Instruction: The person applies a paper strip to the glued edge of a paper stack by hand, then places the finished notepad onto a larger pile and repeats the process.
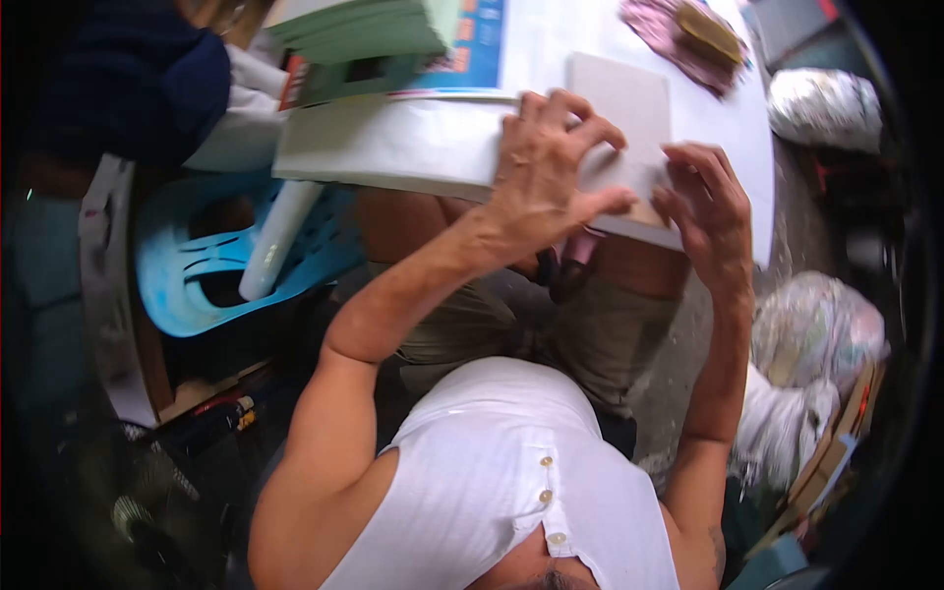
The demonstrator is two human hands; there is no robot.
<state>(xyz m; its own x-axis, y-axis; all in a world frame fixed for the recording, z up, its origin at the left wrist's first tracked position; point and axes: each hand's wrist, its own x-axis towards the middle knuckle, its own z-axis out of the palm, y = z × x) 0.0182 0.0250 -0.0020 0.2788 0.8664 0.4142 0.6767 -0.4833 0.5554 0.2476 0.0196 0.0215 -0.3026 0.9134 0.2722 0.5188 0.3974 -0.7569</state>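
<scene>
A flat, pale grey rectangular piece (621, 93), like a board or thin booklet, lies at the near edge of the white-topped table (393, 143). My left hand (556, 162) is over its left side, palm down, fingers spread and bent and the thumb stretched toward the right. On its right side is my right hand (710, 211), with curved fingers apart and fingertips close to its edge. Both hands appear to hold nothing, and a gap shows between them with the grey surface in it.
A stack of light green sheets (359, 34) and a blue printed sheet (477, 44) lie at the table's far left. At the far right, a yellow-brown block (710, 34) rests on a pink cloth (661, 29). Below left is a blue plastic stool (162, 265); plastic bags (821, 329) stand right.
</scene>
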